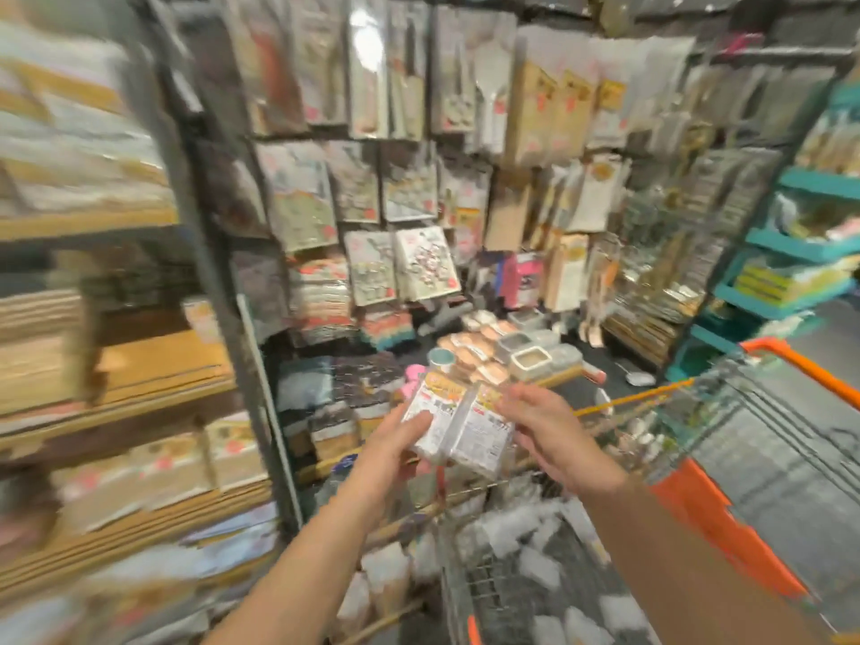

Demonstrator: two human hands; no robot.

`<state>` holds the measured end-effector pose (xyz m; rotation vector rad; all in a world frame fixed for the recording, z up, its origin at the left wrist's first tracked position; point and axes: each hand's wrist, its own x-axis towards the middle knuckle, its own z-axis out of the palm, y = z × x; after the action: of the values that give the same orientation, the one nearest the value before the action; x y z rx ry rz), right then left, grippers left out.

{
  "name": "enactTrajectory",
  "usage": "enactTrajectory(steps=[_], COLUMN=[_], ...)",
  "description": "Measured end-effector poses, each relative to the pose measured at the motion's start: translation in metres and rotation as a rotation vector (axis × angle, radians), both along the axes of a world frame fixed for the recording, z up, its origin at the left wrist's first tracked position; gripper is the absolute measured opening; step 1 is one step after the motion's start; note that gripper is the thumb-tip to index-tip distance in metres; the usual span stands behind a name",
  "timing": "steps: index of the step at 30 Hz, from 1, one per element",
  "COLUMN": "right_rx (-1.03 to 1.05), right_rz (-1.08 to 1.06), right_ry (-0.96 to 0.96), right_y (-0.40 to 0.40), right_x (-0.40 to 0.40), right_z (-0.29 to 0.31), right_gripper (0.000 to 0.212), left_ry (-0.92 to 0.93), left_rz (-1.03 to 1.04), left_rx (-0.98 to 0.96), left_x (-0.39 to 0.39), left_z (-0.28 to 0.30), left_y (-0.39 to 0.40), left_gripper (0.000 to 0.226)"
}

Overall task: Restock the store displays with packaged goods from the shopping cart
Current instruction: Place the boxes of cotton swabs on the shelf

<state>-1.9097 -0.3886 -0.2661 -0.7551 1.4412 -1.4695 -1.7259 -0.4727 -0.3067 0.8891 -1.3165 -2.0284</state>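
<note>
— What do the hands hold?

— The left hand [400,442] grips the left packet [430,423] from below, thumb over its front. The right hand [542,428] pinches the right packet [484,435] at its side. The packets touch, side by side, above the front of the cart [698,412].

— And where do they go?

— I think to the hanging display [400,188], which is up and ahead of both hands (the left one is nearer to it). The long side of the packets points up toward it.

Packet labels [458,423] carry print — too blurred, seemingly, to read.
</note>
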Motion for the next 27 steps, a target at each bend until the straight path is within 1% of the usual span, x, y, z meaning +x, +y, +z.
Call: enactTrajectory(steps=[3,5,7,9,12,14,15,16,18,20,22,24,25,27], right_rx=[0.027,0.057,0.052,0.033,0.012,0.008,0.002,-0.002,0.011,0.027,0.044,0.080,0.088,0.080], right_rz=[0.108,0.201,0.293,0.369,0.451,0.482,0.496,0.513,0.533,0.560,0.553,0.533,0.522,0.507], right_ry=[0.031,0.091,0.169,0.200,0.252,0.287,0.299,0.301,0.315,0.327,0.344,0.422,0.478,0.666], right_y=[-0.014,-0.029,-0.050,-0.072,-0.105,-0.131,-0.144,-0.160,-0.194,-0.224,-0.259,-0.293,-0.307,-0.337], right_x=[0.056,0.085,0.116,0.147,0.186,0.207,0.214,0.224,0.238,0.248,0.261,0.274,0.280,0.294], right_z=[0.010,0.013,0.018,0.025,0.033,0.036,0.038,0.041,0.043,0.048,0.053,0.058,0.061,0.063], right_gripper=[0.016,0.010,0.007,0.009,0.011,0.010,0.016,0.020,0.013,0.010,0.010,0.019,0.022,0.023], left_ry=[-0.027,-0.063,-0.083,-0.097,-0.064,-0.040,-0.030,-0.026,-0.037,-0.043,-0.042,-0.072,-0.095,-0.102], left_rz=[-0.015,0.008,0.089,0.179,0.333,0.431,0.462,0.486,0.507,0.506,0.502,0.472,0.451,0.444], left_rx=[-0.013,-0.012,-0.007,-0.001,0.028,0.038,0.042,0.034,0.009,-0.015,-0.028,-0.046,-0.050,-0.035], left_x=[0.070,0.109,0.147,0.181,0.222,0.248,0.260,0.274,0.298,0.316,0.335,0.348,0.352,0.356], left_z=[0.009,0.013,0.020,0.026,0.031,0.034,0.033,0.032,0.028,0.029,0.029,0.030,0.030,0.024], left_y=[-0.002,-0.005,-0.008,-0.013,-0.028,-0.045,-0.054,-0.066,-0.094,-0.119,-0.154,-0.186,-0.196,-0.215], left_gripper=[0.062,0.061,0.058,0.053,0.064,0.061,0.062,0.066,0.077,0.081,0.073,0.054,0.044,0.036])
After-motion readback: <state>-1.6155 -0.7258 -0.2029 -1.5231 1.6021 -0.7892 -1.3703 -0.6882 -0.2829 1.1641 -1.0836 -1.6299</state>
